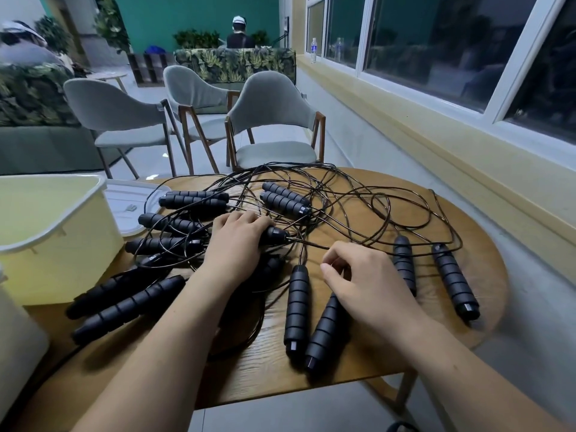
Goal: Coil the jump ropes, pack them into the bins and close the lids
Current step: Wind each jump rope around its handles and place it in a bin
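Observation:
Several black jump ropes lie tangled on the round wooden table (358, 363), thin cords (352, 194) looping across its far half. Ribbed foam handles are scattered around: a pair (297, 310) near the front middle, two handles (453, 280) at the right, another two (124, 304) at the front left. My left hand (237, 244) grips a handle (276, 234) in the middle of the pile. My right hand (361, 282) hovers over the front pair, fingers curled and pinching a thin cord. A pale yellow bin (56, 232) stands open at the left, its white lid (131, 204) flat behind it.
Part of a second white container (18, 344) shows at the near left edge. Three grey chairs (274, 120) stand beyond the table. A windowsill wall (467, 145) runs along the right. Two people sit far back in the room.

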Motion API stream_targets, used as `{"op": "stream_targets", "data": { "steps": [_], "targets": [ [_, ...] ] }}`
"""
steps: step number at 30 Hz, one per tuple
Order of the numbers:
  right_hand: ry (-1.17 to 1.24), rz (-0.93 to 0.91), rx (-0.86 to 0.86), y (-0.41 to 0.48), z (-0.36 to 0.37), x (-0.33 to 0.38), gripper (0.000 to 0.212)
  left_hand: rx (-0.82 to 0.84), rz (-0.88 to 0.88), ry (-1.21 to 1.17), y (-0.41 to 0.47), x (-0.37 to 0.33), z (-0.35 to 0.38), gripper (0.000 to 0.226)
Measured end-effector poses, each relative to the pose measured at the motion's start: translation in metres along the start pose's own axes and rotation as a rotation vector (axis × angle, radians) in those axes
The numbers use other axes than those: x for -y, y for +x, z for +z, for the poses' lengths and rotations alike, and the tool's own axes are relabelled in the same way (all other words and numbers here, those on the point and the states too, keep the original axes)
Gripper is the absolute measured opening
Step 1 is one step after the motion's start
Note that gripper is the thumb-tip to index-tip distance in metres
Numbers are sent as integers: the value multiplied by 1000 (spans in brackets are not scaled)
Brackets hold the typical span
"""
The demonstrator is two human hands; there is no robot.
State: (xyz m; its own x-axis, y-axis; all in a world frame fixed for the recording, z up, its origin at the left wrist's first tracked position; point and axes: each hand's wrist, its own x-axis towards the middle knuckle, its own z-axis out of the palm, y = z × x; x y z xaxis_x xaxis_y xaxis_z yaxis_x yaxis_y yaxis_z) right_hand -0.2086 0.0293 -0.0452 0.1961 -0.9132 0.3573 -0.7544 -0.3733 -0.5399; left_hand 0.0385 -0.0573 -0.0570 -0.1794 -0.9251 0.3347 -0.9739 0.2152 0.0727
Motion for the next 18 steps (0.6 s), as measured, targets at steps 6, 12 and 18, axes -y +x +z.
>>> {"op": "stream_targets", "data": {
  "steps": [6,12,18],
  "targets": [
    [71,21,11,-2,-8,7,13,-139,-74,-31,-2,-9,-32,36],
    [195,105,59,-4,-18,18,10,-88,-188,-374,-19,-41,-86,22],
    [440,199,133,-5,-19,23,47,289,-387,-1128,-31,-62,-102,22]
  ]
}}
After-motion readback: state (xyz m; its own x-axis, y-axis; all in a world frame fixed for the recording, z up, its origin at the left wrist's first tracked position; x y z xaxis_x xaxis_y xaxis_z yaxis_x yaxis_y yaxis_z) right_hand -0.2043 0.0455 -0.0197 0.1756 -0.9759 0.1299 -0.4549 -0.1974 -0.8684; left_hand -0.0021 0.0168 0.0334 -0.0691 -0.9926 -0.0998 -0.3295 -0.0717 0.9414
